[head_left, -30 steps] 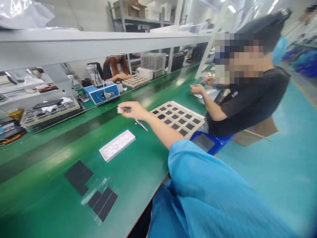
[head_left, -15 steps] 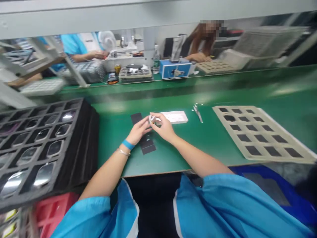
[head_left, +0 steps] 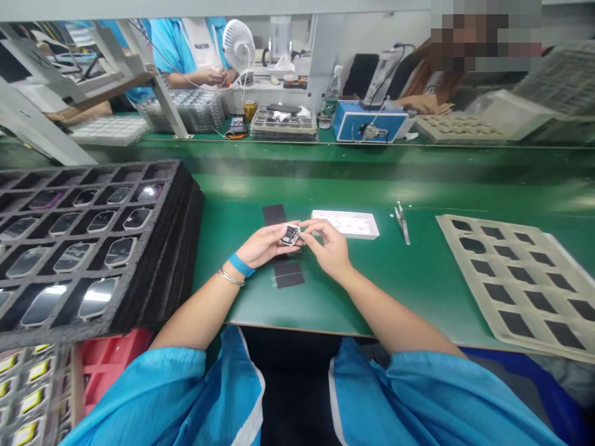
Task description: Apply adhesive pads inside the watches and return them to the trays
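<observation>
Small module (head_left: 290, 235) held in L hand (head_left: 264, 244), L fingers (head_left: 280, 239) clamped on it; R hand (head_left: 329, 248) near, R fingers (head_left: 310, 227) apart, just beside it. Green counter (head_left: 242, 303) w/ black pads (head_left: 288, 277) below, white tray (head_left: 346, 223) and tweezers (head_left: 402, 223) right, beige tray (head_left: 511, 279) further right, black foam tray (head_left: 181, 229) of phones left.

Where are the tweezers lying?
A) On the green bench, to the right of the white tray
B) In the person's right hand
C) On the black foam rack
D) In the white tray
A: the tweezers lie on the green bench, to the right of the white tray and apart from the right hand.
</observation>
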`<state>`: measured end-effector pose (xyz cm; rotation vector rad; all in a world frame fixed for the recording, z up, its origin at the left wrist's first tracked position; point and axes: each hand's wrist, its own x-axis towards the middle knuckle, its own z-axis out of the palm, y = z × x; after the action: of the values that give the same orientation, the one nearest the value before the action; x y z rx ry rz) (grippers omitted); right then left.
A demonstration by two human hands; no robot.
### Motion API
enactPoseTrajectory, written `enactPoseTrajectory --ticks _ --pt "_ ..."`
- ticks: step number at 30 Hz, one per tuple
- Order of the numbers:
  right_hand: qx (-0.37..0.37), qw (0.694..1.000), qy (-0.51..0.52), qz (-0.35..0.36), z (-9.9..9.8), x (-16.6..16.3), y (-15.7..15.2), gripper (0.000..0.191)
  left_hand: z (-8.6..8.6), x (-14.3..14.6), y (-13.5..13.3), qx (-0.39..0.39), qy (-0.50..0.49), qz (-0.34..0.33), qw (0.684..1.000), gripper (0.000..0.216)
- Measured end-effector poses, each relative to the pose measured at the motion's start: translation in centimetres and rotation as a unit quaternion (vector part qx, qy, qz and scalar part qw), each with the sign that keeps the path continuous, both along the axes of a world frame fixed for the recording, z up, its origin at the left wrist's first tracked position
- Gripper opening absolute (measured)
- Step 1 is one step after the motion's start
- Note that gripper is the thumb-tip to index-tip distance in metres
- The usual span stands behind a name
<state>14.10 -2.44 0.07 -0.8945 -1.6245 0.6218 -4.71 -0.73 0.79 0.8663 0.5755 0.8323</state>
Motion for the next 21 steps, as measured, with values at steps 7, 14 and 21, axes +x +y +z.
enactPoseTrajectory --ticks 7,14,21 --pt "0.017 0.998 0.026 -0.06 0.0 0.5 0.4 0.012 0.2 -0.6 0.0 0.068 0.127 0.022 0.989 0.054" --pt "0.034 0.997 -0.053 -0.051 0.2 0.3 0.4 0.008 0.1 -0.4 0.0 0.051 0.085 0.097 0.99 0.048" --pt "0.013 0.995 -0.088 -0.04 -0.4 -0.7 0.3 0.004 0.0 0.7 -0.7 0.028 0.039 0.102 0.994 0.043"
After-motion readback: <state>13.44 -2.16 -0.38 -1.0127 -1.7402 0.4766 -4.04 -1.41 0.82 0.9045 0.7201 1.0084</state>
